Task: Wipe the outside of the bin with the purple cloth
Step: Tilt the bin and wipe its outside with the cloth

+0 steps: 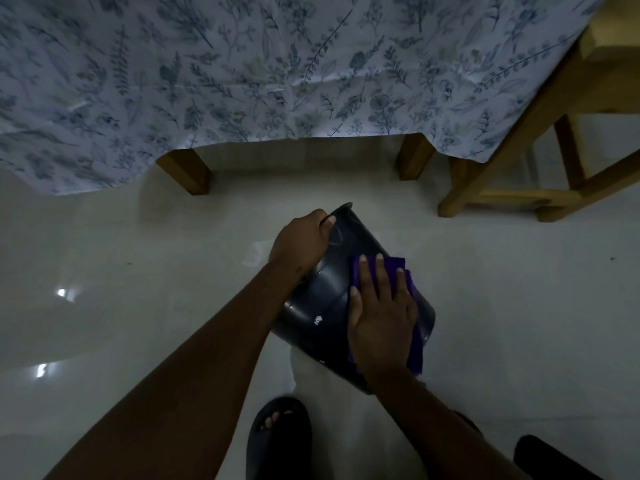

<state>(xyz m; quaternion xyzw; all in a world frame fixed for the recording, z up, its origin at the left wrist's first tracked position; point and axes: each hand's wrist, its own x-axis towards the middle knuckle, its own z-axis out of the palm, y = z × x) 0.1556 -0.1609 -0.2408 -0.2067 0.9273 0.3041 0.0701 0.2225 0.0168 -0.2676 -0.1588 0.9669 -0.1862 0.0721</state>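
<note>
Left hand (299, 242) fingers clamp tilted bin (322, 296) rim | right hand (381, 320) fingers flat, pressing purple cloth (414, 337) | risk: hard strokes may twist bin loose onto floor (138, 271)

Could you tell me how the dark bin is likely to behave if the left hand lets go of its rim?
The dark, glossy plastic bin is tilted, so it would probably drop back or roll. It seems light: the left hand alone holds it by the rim. Its shiny wall may be slippery under the purple cloth pressed by the right hand.
</note>
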